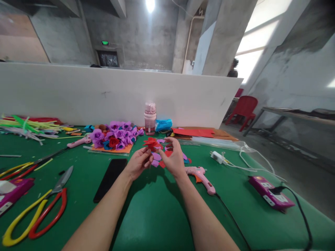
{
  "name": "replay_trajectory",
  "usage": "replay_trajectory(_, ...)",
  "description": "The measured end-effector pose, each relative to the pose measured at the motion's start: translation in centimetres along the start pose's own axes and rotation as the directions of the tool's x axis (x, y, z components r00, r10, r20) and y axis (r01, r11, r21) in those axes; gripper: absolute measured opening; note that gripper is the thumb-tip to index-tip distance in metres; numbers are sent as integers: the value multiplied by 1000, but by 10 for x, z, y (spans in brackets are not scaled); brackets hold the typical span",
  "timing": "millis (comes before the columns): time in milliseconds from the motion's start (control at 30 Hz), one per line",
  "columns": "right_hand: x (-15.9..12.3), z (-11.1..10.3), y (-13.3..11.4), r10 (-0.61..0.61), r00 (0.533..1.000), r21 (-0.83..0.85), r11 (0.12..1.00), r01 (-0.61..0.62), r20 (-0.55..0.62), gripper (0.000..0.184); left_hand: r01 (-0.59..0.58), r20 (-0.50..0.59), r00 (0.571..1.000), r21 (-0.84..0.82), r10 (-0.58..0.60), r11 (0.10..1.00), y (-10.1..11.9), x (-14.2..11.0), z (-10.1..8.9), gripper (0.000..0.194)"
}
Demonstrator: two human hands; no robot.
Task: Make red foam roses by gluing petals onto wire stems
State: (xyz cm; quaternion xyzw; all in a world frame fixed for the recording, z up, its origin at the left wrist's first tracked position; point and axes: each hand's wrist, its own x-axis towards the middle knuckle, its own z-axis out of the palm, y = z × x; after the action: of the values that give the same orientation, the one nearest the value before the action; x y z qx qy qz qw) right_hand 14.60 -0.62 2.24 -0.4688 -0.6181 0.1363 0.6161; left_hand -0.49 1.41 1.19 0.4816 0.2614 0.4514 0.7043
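Note:
My left hand [138, 162] is closed in a pinch on the base of a red flower [151, 142] with layered petals, held above the table. Just right of the flower is my right hand [174, 158], its fingers curved and thumb apart, with nothing visible between them. Loose purple petals [156, 157] and red petals [162, 164] lie on the green table beneath and behind my hands. A pink glue gun [200, 175] with a small lit spot rests beside my right wrist. Left of my left forearm is a black phone [110, 179].
Purple flowers [120, 133] are heaped at the back left. Large scissors [52, 198] lie front left. A pink bottle [150, 118] stands before a white partition [110, 90]. Red sheets [193, 132] lie at the back. A power strip [270, 193] and white charger [218, 157] are right.

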Motion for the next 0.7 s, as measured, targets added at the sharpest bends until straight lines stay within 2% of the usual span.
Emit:
replay_trajectory(67, 1, -4, 0, -139, 990, -120, 983, 140, 10, 36, 44, 7, 999, 26, -44, 999, 1, 0, -2, 32)
replay_trajectory(167, 2, -8, -3, -226, 972, -146, 961, 233, 63, 30, 103, 29, 994, 58, -105, 993, 2, -1, -5, 31)
replay_trajectory(333, 6, -16, -6, -252, 965, -144, 955, 261, 75, 10, 113, -21, 994, 146, -111, 983, 4, -2, -5, 33)
replay_trajectory(533, 6, -18, -6, -257, 958, -244, 928, 282, 129, 19, 71, -34, 997, 270, -64, 960, 6, -3, -4, 37)
replay_trajectory(700, 3, -15, -7, -268, 953, -295, 907, 299, 142, 21, 58, -16, 998, 304, -55, 951, 3, -3, -4, 38)
